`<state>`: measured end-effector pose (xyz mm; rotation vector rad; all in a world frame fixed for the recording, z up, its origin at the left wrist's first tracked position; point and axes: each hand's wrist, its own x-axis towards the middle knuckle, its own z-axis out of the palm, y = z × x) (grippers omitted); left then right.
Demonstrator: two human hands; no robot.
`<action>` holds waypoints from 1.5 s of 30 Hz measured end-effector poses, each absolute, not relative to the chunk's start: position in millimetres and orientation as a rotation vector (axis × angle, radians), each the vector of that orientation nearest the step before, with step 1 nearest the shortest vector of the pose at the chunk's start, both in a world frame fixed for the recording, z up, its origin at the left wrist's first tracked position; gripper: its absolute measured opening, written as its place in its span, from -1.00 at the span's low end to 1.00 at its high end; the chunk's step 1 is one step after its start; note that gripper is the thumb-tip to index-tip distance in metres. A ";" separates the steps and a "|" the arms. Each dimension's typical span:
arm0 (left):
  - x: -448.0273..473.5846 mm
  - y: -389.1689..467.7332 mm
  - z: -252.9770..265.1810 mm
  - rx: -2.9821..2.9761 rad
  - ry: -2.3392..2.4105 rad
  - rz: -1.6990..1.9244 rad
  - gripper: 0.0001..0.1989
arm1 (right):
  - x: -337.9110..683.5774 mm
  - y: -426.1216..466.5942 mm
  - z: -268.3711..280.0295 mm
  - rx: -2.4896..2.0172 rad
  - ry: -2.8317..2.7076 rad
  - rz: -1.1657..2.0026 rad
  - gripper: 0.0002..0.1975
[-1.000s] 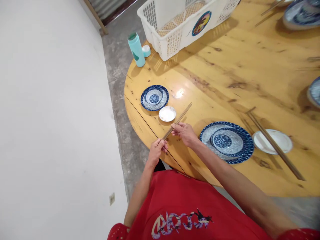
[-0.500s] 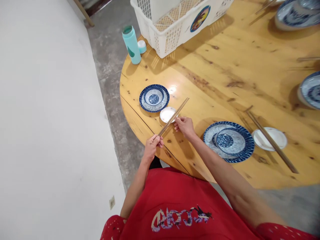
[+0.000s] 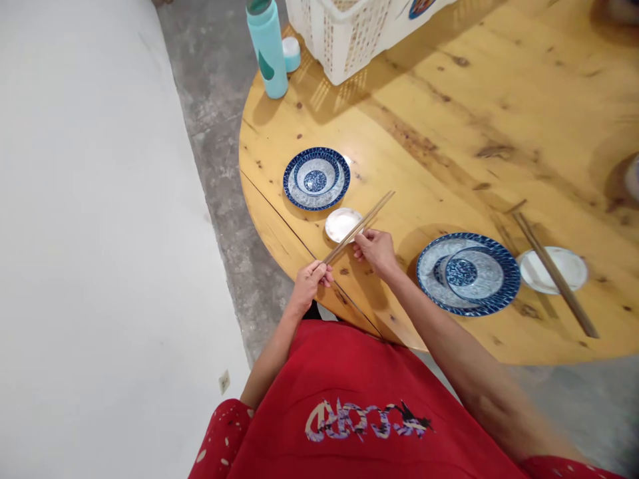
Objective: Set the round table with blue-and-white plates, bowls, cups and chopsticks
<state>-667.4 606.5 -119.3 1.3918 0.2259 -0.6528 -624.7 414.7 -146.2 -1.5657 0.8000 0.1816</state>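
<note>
A pair of wooden chopsticks (image 3: 378,208) lies slantwise over the near right rim of a small white dish (image 3: 341,223). My left hand (image 3: 313,278) is closed around their lower end at the table's edge. Closed in a pinch, my right hand (image 3: 375,251) is at the middle of the chopsticks, beside the dish rim; its fingertips partly hide the contact. Just beyond the dish, a blue-patterned plate (image 3: 293,193) bears a matching bowl (image 3: 315,171).
To the right sit another blue-rimmed plate (image 3: 428,283) with a bowl (image 3: 482,276), a white dish (image 3: 574,269) and chopsticks (image 3: 559,283) across it. A turquoise bottle (image 3: 269,53), its cap (image 3: 291,54) and a white plastic basket (image 3: 344,50) stand at the far side.
The view has shifted, so the basket and bottle sit higher in the picture. Both hands keep their places at the chopsticks, with little visible change against the dish.
</note>
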 end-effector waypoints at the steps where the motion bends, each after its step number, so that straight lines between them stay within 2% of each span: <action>1: -666.9 607.0 -120.0 1.395 0.232 -0.652 -0.57 | -626.0 415.2 -146.2 -1.564 0.805 0.184 -0.76; 18: -644.9 617.3 -133.9 1.383 0.272 -0.655 -0.58 | -622.1 407.4 -135.0 -1.564 0.817 0.097 -0.72; 25: -637.9 620.4 -129.7 1.413 0.271 -0.672 -0.60 | -619.5 412.9 -136.5 -1.537 0.828 0.277 -0.77; 39: -625.1 626.2 -137.1 1.395 0.248 -0.685 -0.56 | -617.9 421.7 -138.7 -1.443 0.876 0.225 -0.78; 45: -620.2 627.2 -138.8 1.421 0.246 -0.715 -0.60 | -620.9 419.2 -138.1 -1.515 0.854 0.221 -0.78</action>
